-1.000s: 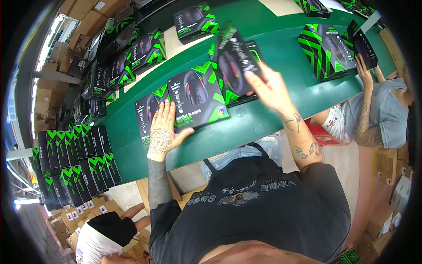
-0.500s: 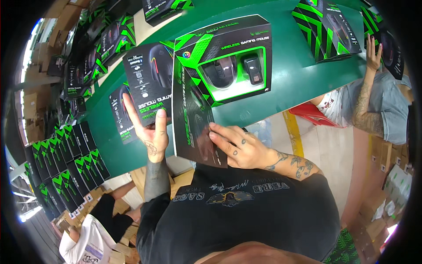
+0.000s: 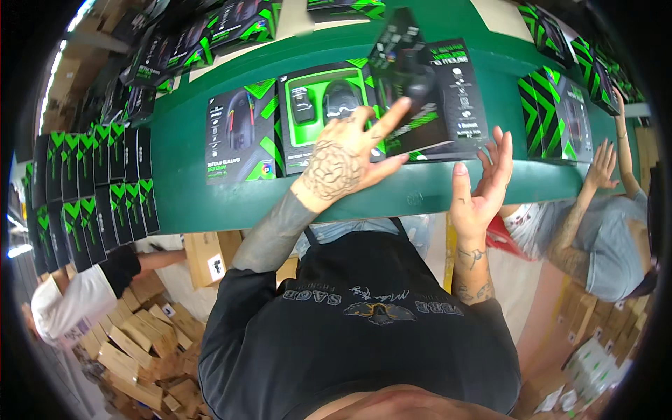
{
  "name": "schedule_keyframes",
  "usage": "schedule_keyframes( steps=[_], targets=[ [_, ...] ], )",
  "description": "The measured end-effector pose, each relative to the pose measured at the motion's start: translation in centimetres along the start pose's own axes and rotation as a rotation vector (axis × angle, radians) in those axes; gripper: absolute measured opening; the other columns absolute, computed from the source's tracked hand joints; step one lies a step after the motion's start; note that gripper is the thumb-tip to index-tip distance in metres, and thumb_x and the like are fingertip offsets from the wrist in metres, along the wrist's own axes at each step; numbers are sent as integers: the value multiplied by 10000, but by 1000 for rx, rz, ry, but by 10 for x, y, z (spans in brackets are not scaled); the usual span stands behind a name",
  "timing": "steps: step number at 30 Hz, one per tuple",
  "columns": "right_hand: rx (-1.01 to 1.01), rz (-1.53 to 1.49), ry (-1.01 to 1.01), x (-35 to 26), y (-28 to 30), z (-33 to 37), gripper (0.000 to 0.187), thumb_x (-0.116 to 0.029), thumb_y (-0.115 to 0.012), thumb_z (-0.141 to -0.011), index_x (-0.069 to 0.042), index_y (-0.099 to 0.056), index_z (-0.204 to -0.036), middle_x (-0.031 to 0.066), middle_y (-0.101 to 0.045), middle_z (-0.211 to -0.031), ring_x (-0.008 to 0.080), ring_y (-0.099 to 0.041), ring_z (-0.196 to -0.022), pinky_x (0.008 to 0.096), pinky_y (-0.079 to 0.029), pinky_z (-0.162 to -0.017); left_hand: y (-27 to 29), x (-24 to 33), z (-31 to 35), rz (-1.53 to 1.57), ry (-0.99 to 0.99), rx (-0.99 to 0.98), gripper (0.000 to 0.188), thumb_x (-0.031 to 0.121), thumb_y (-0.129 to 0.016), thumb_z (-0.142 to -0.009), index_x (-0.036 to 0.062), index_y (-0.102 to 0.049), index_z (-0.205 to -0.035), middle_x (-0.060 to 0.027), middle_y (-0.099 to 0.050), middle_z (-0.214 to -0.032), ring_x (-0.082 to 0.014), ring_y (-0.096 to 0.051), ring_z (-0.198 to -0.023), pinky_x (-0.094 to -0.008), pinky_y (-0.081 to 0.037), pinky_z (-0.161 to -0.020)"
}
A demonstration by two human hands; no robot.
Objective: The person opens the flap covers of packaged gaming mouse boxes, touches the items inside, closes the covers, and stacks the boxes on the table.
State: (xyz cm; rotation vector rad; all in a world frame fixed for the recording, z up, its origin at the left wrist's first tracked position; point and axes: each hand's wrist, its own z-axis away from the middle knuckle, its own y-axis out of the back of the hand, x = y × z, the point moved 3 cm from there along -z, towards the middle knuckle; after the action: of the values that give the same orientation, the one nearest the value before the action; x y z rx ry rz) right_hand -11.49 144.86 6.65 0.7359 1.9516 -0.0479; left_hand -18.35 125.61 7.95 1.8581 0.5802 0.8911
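On the green table in front of me lies a black and green box [image 3: 285, 150] with a wide window. Its bright green tray [image 3: 320, 124] shows a dark computer mouse [image 3: 341, 98] and a small USB receiver [image 3: 302, 103]. My left hand [image 3: 339, 164] reaches over the box's lower edge, fingers apart. Its index fingertip meets a dark printed panel [image 3: 406, 84], tilted up and blurred; whether this is a flap or a separate box I cannot tell. My right hand [image 3: 485, 185] is raised, palm up and empty, below a flat printed panel [image 3: 460, 91].
Another mouse box [image 3: 241, 133] lies flat to the left. Stacked boxes [image 3: 91, 182] stand at the far left, and more boxes [image 3: 241, 24] line the back. At right are a box [image 3: 556, 115] and a co-worker's hands [image 3: 603, 164]. Brown cartons [image 3: 140, 336] cover the floor.
The windowed box, held up between my hands before, now lies on the table, turned around. My left hand has moved right across it; my right hand has let go and moved right.
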Motion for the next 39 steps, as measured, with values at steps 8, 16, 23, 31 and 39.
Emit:
schedule_keyframes(
  steps=[8,16,23,31,39],
  targets=[
    [-161,349,51,3,-18,7,670,-157,-701,-770,8,-388,-1339,259,-317,-1399,388,-359,-1279,436,-308,-1041,15,-8,-10,110,1,-110,755,556,-631,-756,265,-368,-1402,-135,-558,-923,-301,-597,-768,-407,-490,-712],
    [-76,430,-85,20,-4,-9,629,-220,-681,-820,-11,-400,-1343,252,-307,-1413,369,-324,-1307,429,-257,-1069,89,-91,70,-162,163,121,872,468,-809,-574,94,-473,-1286,-192,-441,-1292,-383,-384,-1232,-470,-334,-1014],
    [-182,508,-157,43,-24,-22,522,-262,-626,-872,-37,-459,-1312,205,-542,-1235,281,-516,-1153,341,-381,-980,85,-168,158,30,490,149,1142,488,-856,-467,17,-345,-1374,-204,-299,-1436,-347,-432,-1244,-387,-414,-996],
    [-140,518,-116,44,-28,-21,471,-275,-619,-875,-46,-509,-1272,190,-568,-1202,281,-555,-1094,346,-407,-947,77,-161,171,-63,474,156,1111,509,-844,-462,44,-383,-1359,-179,-385,-1393,-316,-517,-1165,-401,-427,-979],
    [-121,529,-80,54,-27,-20,435,-251,-608,-884,-46,-523,-1258,184,-575,-1188,267,-562,-1071,339,-414,-929,88,-95,129,350,229,652,915,268,-891,-547,-13,-435,-1288,-157,-588,-1110,-226,-617,-967,-336,-511,-841]
  ],
)
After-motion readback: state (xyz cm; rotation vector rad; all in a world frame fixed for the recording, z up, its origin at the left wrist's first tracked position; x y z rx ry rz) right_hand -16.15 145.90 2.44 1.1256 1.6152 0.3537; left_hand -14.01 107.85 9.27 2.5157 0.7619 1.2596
